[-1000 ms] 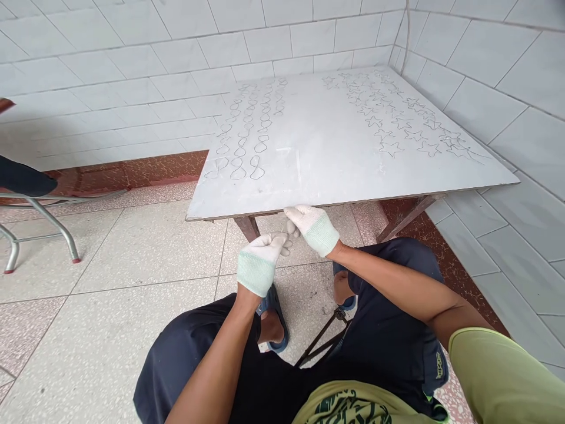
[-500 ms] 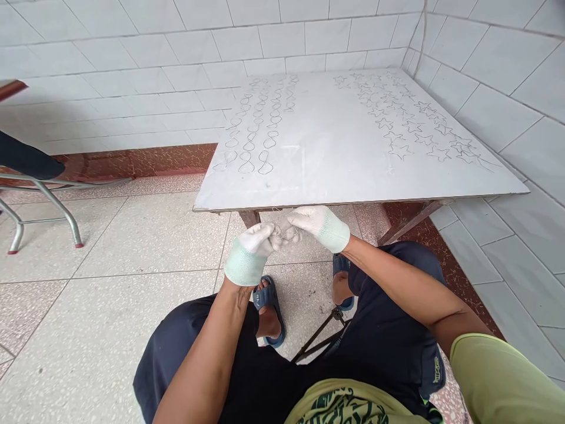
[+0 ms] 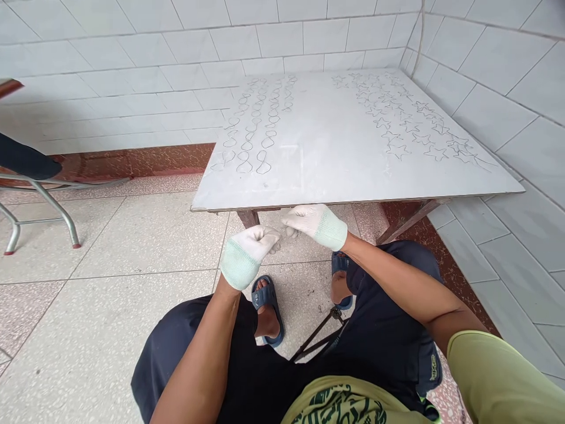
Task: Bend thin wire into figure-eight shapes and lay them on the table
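Note:
My left hand, in a white glove with a pale green cuff, is closed with the fingertips pinched together. Just to its right, my right hand is gloved the same way and also pinches, its fingertips pointing at the left ones. Between them is a thin wire, so fine that it barely shows; its shape cannot be made out now. Both hands hover just in front of the white table's near edge. On its left side lie rows of figure-eight wire shapes; star-shaped wires lie on the right.
Tiled walls stand behind the table and along its right side. Below my hands are my sandalled feet and a dark folding metal frame between my legs. At the far left, another person's leg is beside a metal-legged stool.
My hands have drawn slightly apart, the left one moving a little left and down. The wire loop visible between the fingers before now hardly shows.

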Available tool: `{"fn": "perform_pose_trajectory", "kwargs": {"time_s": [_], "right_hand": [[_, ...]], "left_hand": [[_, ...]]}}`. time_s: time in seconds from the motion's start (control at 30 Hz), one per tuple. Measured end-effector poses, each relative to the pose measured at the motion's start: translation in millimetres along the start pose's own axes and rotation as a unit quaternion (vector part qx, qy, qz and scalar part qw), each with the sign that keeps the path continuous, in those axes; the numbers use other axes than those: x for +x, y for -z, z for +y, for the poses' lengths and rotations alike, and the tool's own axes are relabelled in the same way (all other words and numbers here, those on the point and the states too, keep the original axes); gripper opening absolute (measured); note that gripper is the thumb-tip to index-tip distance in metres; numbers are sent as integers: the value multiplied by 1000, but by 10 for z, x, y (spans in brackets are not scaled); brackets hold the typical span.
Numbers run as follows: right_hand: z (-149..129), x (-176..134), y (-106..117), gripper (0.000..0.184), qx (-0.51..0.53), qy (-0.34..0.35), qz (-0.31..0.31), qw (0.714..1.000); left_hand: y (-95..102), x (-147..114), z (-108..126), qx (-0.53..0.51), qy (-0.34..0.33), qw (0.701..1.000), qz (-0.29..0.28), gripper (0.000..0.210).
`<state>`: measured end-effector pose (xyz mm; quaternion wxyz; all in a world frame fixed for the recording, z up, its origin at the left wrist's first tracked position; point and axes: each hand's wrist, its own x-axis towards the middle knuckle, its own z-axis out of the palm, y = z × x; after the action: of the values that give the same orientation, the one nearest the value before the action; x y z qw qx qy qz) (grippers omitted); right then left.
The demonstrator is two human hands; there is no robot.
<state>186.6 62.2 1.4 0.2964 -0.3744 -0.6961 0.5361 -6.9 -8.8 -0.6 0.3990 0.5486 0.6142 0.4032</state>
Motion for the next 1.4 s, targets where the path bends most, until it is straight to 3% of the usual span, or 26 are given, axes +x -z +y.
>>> {"fn": "perform_pose_trajectory", "kwargs": {"time_s": [0.27, 0.47, 0.67, 0.83, 0.97, 1.23, 1.4], "right_hand": [[64, 10, -68, 29, -17, -8, 47, 999], [101, 38, -62, 26, -27, 5, 44, 999], [79, 46, -44, 27, -10, -15, 31, 999], [66, 65, -33, 36, 53, -14, 12, 998], [17, 57, -26, 33, 39, -35, 31, 998], [-67, 31, -6, 32, 66, -50, 78, 993], [-12, 60, -17, 29, 91, -59, 78, 991]], "left_hand": [[-141, 46, -140, -112, 17, 993, 44, 24], [-178, 59, -155, -163, 31, 982, 91, 23], [-99, 115, -124, -137, 36, 990, 7, 29], [-84, 95, -85, -66, 21, 997, 21, 25], [-94, 80, -67, -51, 23, 998, 17, 26], [-18, 75, -171, -74, -31, 997, 14, 48], [-28, 89, -126, -51, -34, 997, 52, 55]]}}
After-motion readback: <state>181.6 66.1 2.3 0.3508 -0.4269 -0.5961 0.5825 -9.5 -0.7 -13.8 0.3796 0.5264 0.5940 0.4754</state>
